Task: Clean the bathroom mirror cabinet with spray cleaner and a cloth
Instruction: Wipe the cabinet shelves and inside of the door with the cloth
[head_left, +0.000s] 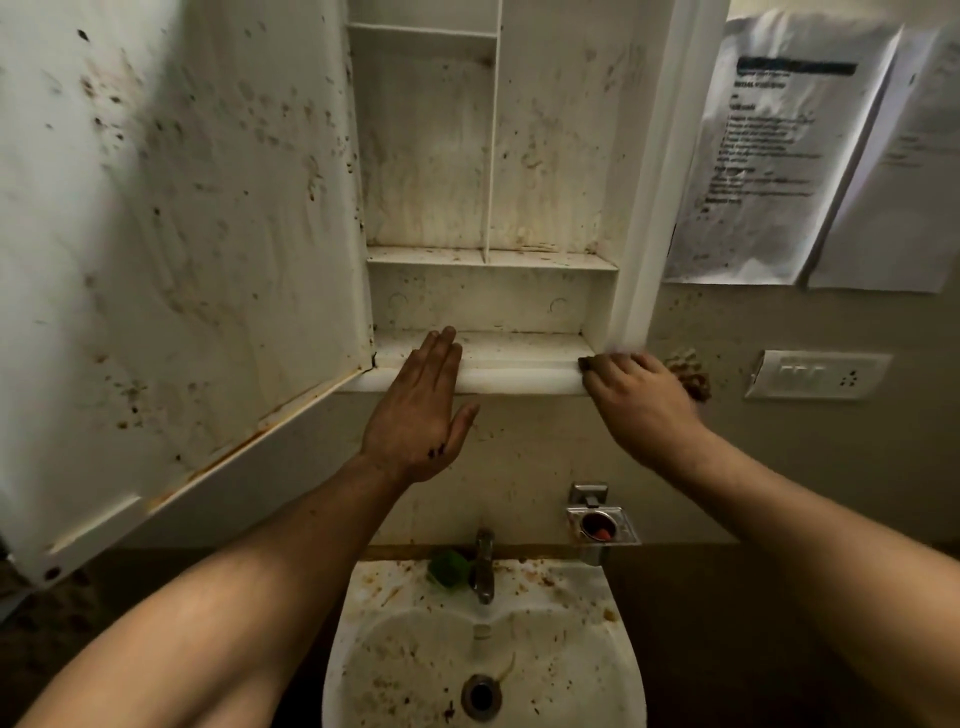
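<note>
The white mirror cabinet hangs open above the sink, its shelves and back stained brown. Its door swings out to the left, the inner face spotted with dirt. My left hand lies flat with straight fingers on the cabinet's bottom front edge, fingertips reaching onto the lowest shelf. At the cabinet's lower right corner my right hand is blurred, fingers curled round a dirty brownish cloth that shows past the knuckles. No spray bottle is in view.
A dirty white sink with a metal tap sits below; something green lies beside the tap. A metal holder is fixed to the wall. A switch plate and paper notices are at the right.
</note>
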